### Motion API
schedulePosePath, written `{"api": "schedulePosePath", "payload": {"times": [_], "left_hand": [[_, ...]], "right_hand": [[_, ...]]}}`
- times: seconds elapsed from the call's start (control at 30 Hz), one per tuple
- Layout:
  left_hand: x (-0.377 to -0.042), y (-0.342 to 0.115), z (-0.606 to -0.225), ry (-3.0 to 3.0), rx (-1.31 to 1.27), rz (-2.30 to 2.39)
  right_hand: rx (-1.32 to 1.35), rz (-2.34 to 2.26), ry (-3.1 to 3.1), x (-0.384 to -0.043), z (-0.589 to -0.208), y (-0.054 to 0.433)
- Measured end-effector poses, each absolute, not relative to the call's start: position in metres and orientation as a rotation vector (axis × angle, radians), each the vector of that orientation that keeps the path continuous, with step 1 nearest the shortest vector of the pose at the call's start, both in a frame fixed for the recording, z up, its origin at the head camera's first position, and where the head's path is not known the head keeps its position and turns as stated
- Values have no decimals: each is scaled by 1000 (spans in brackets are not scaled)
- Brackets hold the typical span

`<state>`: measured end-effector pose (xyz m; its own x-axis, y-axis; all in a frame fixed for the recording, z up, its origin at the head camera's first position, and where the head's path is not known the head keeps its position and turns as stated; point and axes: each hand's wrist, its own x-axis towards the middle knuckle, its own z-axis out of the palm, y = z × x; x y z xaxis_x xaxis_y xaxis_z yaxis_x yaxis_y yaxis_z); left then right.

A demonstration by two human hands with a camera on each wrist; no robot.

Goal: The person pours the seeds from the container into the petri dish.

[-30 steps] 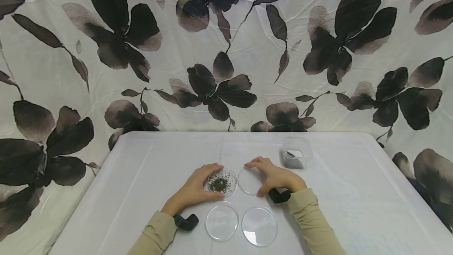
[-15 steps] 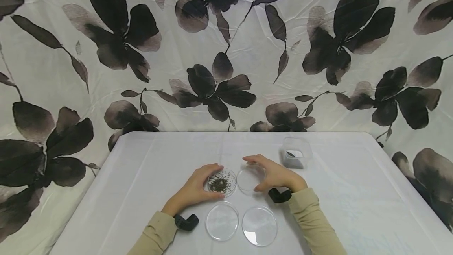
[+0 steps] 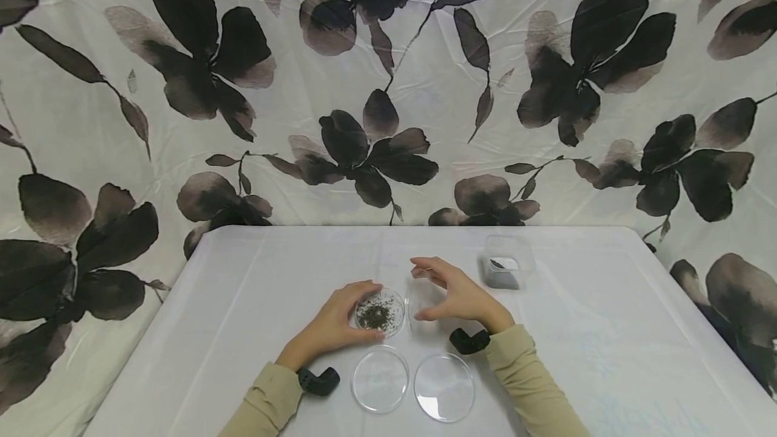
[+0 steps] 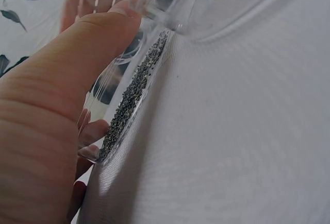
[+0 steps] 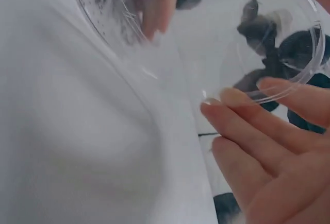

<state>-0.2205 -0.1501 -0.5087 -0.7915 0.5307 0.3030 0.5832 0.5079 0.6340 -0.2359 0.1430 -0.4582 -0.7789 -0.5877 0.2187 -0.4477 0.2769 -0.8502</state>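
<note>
My left hand [image 3: 340, 315] grips a petri dish [image 3: 391, 322] by its sides, thumb at the near edge and fingers at the far edge. Dark, seed-like granules [image 4: 129, 98] lie heaped and scattered in that dish; the left wrist view shows them edge-on, low over the white cloth. To its right, my right hand [image 3: 464, 299] holds a clear, empty petri dish half [image 5: 312, 54] by the rim. This piece is raised and tilted, its face turned toward the granule dish. In the right wrist view, several fingers [image 5: 242, 103] show along its lower rim.
Two clear, round dish pieces lie nearer the body, a left one [image 3: 380, 380] and a right one [image 3: 445, 388]. A clear square tub [image 3: 502, 275] with grey contents stands at the back right. Behind the white table [image 3: 273, 255] hangs a floral cloth [image 3: 473, 106].
My right hand has lifted the empty dish half off the table, tilted it up and moved it slightly left. The left hand and the granule dish have stayed put.
</note>
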Motion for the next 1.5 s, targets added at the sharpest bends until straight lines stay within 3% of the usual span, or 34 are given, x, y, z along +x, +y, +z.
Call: {"api": "schedulePosePath", "payload": {"times": [0.23,0.63,1.2,1.5], "left_hand": [[-220,-152,-509,-2666,-991,-1158],[-220,-150,-508,-2704,-943,-1188],[-223,-153,-509,-2669,-1008,-1263],[-222,-156,-508,-2702,-1005,-1288]], "right_hand": [[-880,-1625,2400,-226,-448,123],[-935,-1475,2439,-226,-451,93],[-1112,-1014,2593,-231,-440,56],[-1080,-835,2704,-227,-445,48]]}}
